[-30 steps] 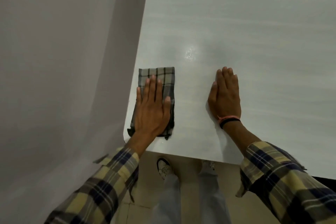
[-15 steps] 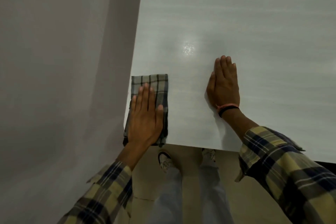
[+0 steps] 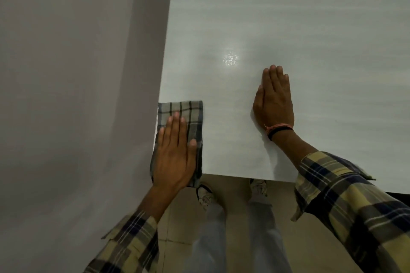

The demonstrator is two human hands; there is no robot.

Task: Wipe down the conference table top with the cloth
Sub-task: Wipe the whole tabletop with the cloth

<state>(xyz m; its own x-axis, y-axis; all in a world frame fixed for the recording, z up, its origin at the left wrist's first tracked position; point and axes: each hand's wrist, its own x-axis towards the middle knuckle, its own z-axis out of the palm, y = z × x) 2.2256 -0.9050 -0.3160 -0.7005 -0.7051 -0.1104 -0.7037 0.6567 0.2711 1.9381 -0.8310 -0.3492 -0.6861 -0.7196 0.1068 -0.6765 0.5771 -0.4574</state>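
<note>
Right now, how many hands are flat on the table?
2. The left hand presses the folded grey plaid cloth at the near left corner of the pale conference table top; the right hand, wearing wristbands, rests bare on the table to its right.

The table top (image 3: 288, 29) is pale grey-white with faint horizontal streaks and one bright glint of reflected light. The cloth (image 3: 188, 115) is checked — grey and beige squares crossed by dark lines. Both sleeves (image 3: 355, 213) carry a larger plaid of yellow, navy and black with thin white stripes. Two wristbands (image 3: 280, 129) sit together — one orange, one black. The wall (image 3: 77, 95) is plain grey-mauve, the floor (image 3: 310, 239) beige tile, the trousers (image 3: 213, 239) light grey-blue, the shoes (image 3: 205, 195) whitish.
</note>
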